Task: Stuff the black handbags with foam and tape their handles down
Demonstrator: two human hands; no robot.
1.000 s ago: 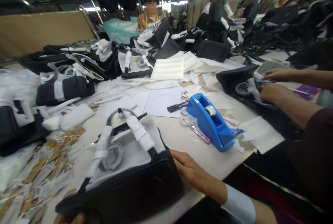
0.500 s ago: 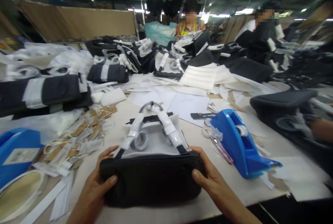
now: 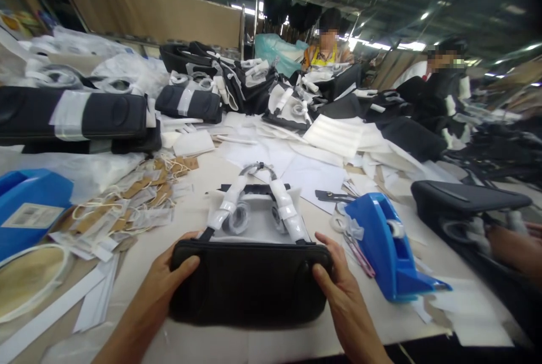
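A black bag (image 3: pixel 249 285) is held level over the near part of the table, its flat black face toward me. My left hand (image 3: pixel 167 279) grips its left end, thumb on the front face. At the right end, my right hand (image 3: pixel 339 285) has its thumb on the front and its fingers behind. Handles (image 3: pixel 231 200) wrapped in white padding and clear film rise behind the top edge and meet in an arch. White sheet padding and rolled clear plastic show between them.
Right of the bag are a blue tape dispenser (image 3: pixel 381 245) and pink-handled scissors (image 3: pixel 359 254). Tags (image 3: pixel 148 194) and another blue dispenser (image 3: pixel 34 211) lie left. Black bags (image 3: pixel 76 113) are piled behind. A person's hand (image 3: pixel 512 245) touches a bag at right.
The view has tilted and shifted. The bag's front face sits slightly higher and more level in the picture, both hands still on its ends. The person's hand at right has moved inward over the bag there.
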